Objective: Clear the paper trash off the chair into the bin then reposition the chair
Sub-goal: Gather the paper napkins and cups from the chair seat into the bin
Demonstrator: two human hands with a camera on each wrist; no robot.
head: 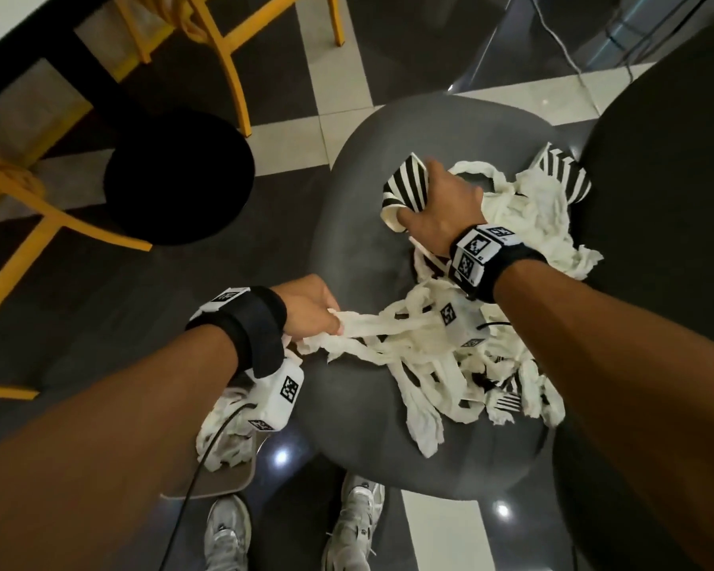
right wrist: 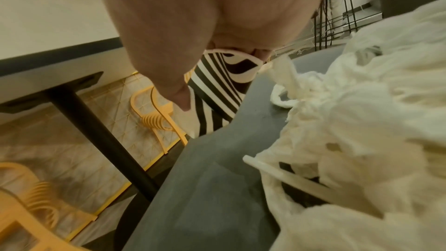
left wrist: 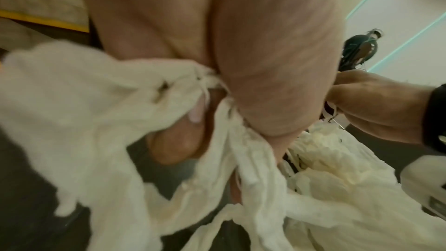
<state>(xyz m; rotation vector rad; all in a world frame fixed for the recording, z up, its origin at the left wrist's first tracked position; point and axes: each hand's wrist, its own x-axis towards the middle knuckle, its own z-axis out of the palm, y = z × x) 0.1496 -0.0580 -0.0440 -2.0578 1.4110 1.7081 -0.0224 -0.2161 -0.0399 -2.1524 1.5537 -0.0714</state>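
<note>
A grey chair seat (head: 363,257) carries a tangle of white paper strips (head: 429,356) and black-and-white striped paper. My left hand (head: 318,311) grips a bunch of white strips (left wrist: 101,102) at the seat's left edge, and more strips hang below my wrist. Over the seat's far side, my right hand (head: 437,199) holds a striped paper piece (head: 405,187), its thumb curled round the near end; the same striped paper (right wrist: 217,91) shows under the fingers in the right wrist view. A second striped piece (head: 561,175) lies by the dark backrest (head: 656,199).
A round black bin (head: 178,175) stands on the floor left of the chair. Yellow chairs (head: 223,47) and a dark table edge (head: 29,63) fill the upper left. A cable (head: 569,51) runs across the floor beyond the chair. My shoes (head: 227,533) stand before the seat.
</note>
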